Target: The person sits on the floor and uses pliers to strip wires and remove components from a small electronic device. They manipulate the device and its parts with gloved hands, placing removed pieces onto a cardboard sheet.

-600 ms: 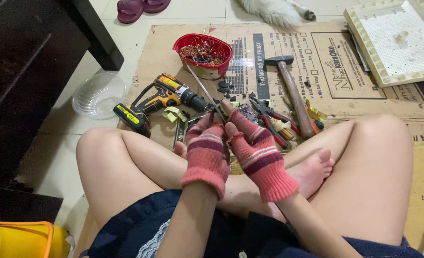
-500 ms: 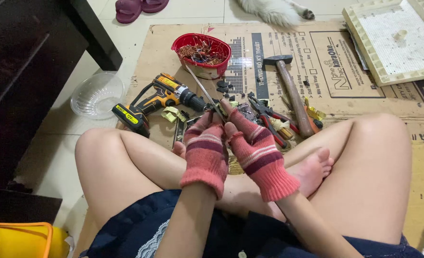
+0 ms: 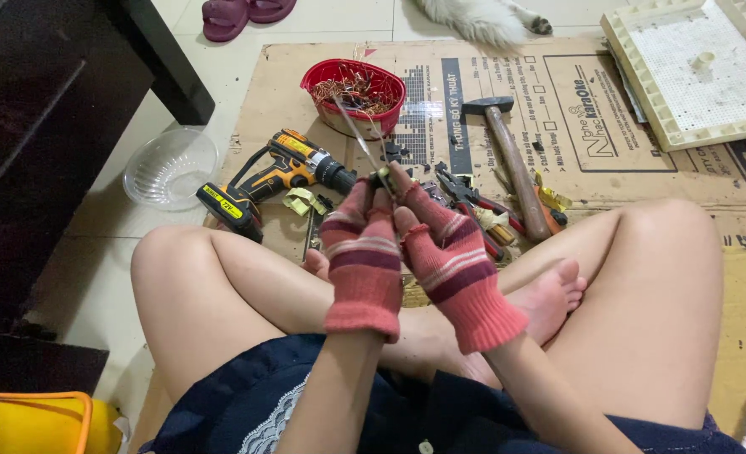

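I sit cross-legged on the floor, both hands in red and pink striped gloves. My left hand (image 3: 363,252) and my right hand (image 3: 444,252) meet above my shins and together pinch the near end of a thin wire (image 3: 352,126). The wire runs up and away toward a red bowl (image 3: 318,77) holding a tangle of copper wire. A small dark tool shows between my fingertips; I cannot tell which hand grips it.
On the cardboard sheet (image 3: 558,109) lie a yellow and black cordless drill (image 3: 276,172), a hammer (image 3: 512,164), pliers and small parts (image 3: 474,206). A clear glass bowl (image 3: 169,168) sits on the tiles left. A dark cabinet (image 3: 45,126) stands left; a white perforated tray (image 3: 697,71) lies top right.
Both hands have stayed together over my legs, shifting only slightly. The wire now stands a little more upright toward the red bowl.
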